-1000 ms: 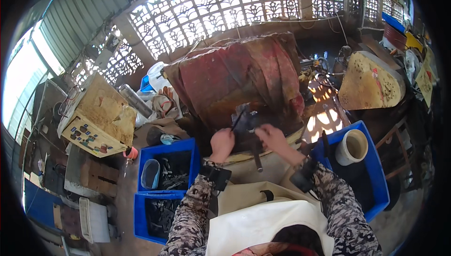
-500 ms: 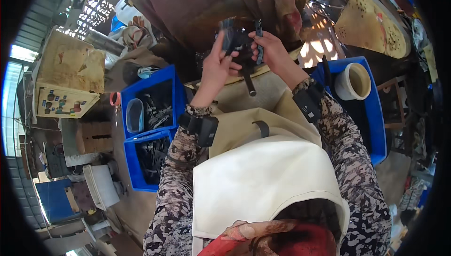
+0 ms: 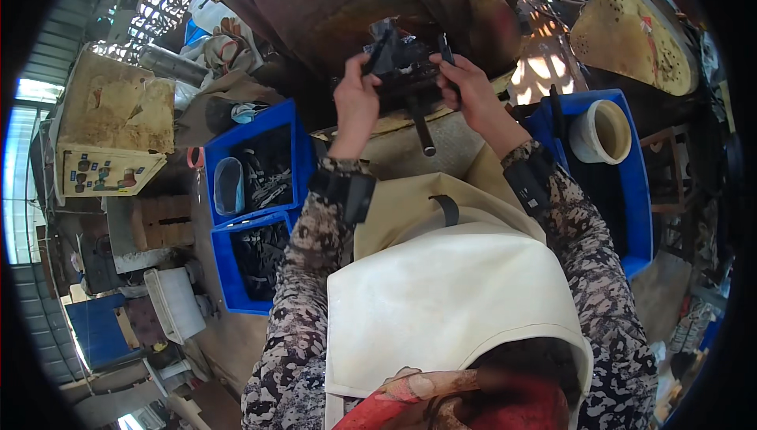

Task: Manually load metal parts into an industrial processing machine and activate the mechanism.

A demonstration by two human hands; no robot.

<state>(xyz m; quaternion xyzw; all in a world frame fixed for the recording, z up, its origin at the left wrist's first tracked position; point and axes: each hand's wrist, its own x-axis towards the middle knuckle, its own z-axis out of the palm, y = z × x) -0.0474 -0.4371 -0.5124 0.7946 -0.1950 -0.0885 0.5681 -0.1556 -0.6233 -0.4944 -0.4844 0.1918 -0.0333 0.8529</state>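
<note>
Both hands grip a dark metal part (image 3: 406, 75) held up in front of a rusty drum (image 3: 347, 4)

The left hand (image 3: 356, 102) clasps its left side, the right hand (image 3: 467, 87) its right — a black rod (image 3: 422, 130) hangs down between them, blue bins (image 3: 252, 170) of dark parts sit to the left, a white cup (image 3: 601, 132) rests in the blue bin to the right

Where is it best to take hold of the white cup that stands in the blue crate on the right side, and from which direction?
Probably by the rim, from above. The white cup stands upright with its open mouth facing up, near the far end of the blue crate, whose walls crowd its sides. A grip with one finger inside the mouth and one outside on the wall looks easiest. The right hand is nearest.
</note>
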